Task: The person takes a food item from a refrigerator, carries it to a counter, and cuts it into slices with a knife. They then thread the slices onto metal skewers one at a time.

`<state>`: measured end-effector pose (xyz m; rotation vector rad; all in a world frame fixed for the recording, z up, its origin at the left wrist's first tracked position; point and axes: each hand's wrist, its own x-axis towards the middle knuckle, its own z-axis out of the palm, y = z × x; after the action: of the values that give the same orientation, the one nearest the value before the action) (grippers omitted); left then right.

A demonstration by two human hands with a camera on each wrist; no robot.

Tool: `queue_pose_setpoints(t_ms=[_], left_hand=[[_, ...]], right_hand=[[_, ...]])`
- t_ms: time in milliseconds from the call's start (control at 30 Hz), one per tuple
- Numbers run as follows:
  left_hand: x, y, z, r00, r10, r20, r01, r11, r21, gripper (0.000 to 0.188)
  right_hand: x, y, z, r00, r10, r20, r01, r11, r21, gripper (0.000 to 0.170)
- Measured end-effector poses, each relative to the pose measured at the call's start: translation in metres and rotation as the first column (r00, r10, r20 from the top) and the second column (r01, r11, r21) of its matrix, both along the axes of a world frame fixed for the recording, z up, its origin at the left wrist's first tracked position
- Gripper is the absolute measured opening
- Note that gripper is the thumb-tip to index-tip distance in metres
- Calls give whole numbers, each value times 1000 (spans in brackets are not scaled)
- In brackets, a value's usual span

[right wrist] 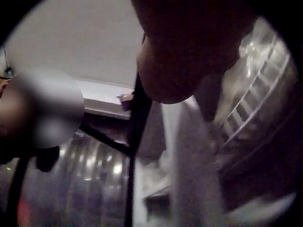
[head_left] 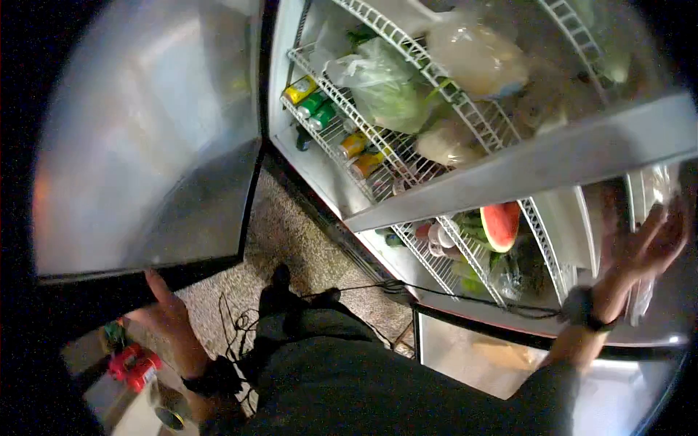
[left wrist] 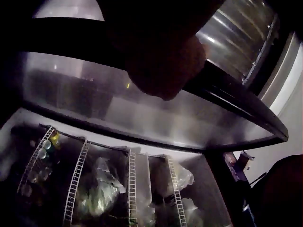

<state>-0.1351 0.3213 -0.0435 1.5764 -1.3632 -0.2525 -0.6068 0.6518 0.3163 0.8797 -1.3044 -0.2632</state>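
Note:
My left hand (head_left: 167, 316) grips the dark frame of the swung-out glass fridge door (head_left: 145, 182), its thumb lying over the frame. In the left wrist view this hand (left wrist: 165, 71) is a dark shape across the same frame. At the far right, my right hand (head_left: 647, 243) reaches in past the fridge's centre post (head_left: 523, 167), fingers spread and blurred. Beside its fingers is a clear plastic bag (head_left: 660, 182) near a shelf. The right wrist view shows that hand (right wrist: 175, 71) dark, above the pale post.
White wire shelves (head_left: 392, 33) carry drink cans (head_left: 313, 105), a bag of greens (head_left: 389, 87) and a cut watermelon (head_left: 500, 227). A second glass door (head_left: 465, 356) stands open below. Black cables (head_left: 356, 289) run across the floor near the feet.

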Motion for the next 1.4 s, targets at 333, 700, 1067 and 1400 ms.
queue_pose_setpoints(t_ms=[333, 700, 1067, 1400], left_hand=[[95, -114, -48, 976, 170, -134, -143, 971, 192, 44], [169, -256, -47, 967, -53, -250, 62, 998, 30, 45], [123, -280, 13, 919, -370, -138, 329, 911, -249, 48], [188, -256, -27, 987, 127, -103, -107, 977, 186, 49]], right_hand=[[-42, -195, -344, 248, 284, 926, 32, 953, -301, 40], [-173, -198, -368, -166, 986, -16, 734, 113, -669, 40], [-195, -213, -341, -303, 414, 858, 547, 813, -199, 40], [-211, -233, -305, -837, -270, 476, 89, 791, 605, 41]])
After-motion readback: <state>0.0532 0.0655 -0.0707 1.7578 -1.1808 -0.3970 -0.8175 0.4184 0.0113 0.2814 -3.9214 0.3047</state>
